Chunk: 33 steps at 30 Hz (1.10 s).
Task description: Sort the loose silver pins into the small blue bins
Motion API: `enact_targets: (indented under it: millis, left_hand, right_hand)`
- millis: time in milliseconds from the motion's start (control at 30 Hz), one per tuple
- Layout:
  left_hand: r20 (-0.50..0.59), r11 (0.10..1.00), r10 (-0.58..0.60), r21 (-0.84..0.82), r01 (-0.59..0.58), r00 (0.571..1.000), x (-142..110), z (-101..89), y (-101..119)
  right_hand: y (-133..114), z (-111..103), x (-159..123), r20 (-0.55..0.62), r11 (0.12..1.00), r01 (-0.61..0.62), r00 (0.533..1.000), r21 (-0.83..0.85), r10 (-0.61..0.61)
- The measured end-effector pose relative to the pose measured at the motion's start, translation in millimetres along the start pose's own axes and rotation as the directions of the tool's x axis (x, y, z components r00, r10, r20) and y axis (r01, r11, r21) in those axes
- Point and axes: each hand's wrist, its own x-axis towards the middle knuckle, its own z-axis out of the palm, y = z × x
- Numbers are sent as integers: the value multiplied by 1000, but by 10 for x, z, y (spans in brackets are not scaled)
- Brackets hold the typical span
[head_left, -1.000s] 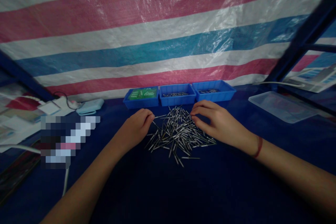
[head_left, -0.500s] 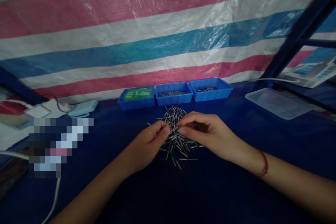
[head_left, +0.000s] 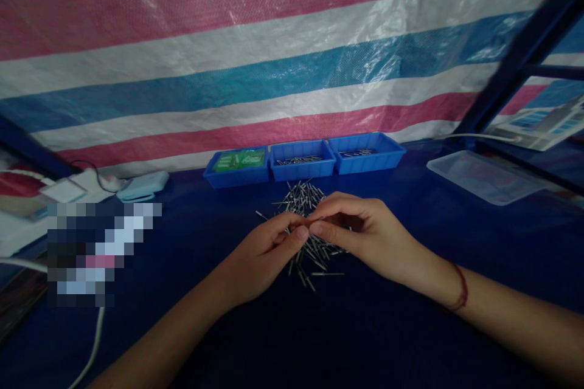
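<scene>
A loose pile of thin metal rods (head_left: 314, 249), each part dark and part silvery, lies on the dark blue tabletop. Over this pile my left hand (head_left: 269, 249) is closed in a pinch, thumb against the curled fingers. What sits between those fingertips is too small to make out. My right hand (head_left: 360, 225) meets it from the other side, fingertips against fingertips, thumb and forefinger pinched. A thin dark sliver, apparently one metal rod (head_left: 320, 219), shows at the right fingertips.
Behind the pile stand three blue bins in a row: a left bin (head_left: 237, 179) with green packets, a middle bin (head_left: 303, 170) and a right bin (head_left: 371, 162) with metal rods. A translucent lid (head_left: 483, 176) lies right. Left are a light blue case (head_left: 143, 185) and a white cable (head_left: 98, 340).
My left hand has moved right, and its fingertips now touch those of my right hand. The right hand has closed its pinch slightly. The pile looks the same.
</scene>
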Motion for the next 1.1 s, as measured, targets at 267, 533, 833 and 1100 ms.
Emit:
enact_targets:
  millis: [267,533,833,1100]
  left_hand:
    - [-26,1000,7,-23,-7,1000,14,27,-16]
    - [-106,999,-3,43,7,994,4,34,-46]
    - [-267,982,82,185,-32,960,-15,39,-29]
    - [-316,958,172,273,-84,933,-4,39,-20]
  right_hand:
    - [-1,21,-8,-61,1000,29,998,-4,-29]
    - [-4,28,-11,-69,998,54,996,-31,-56]
    - [41,39,-24,-96,998,33,995,-56,-39]
    - [129,105,-26,-68,996,-17,998,-90,11]
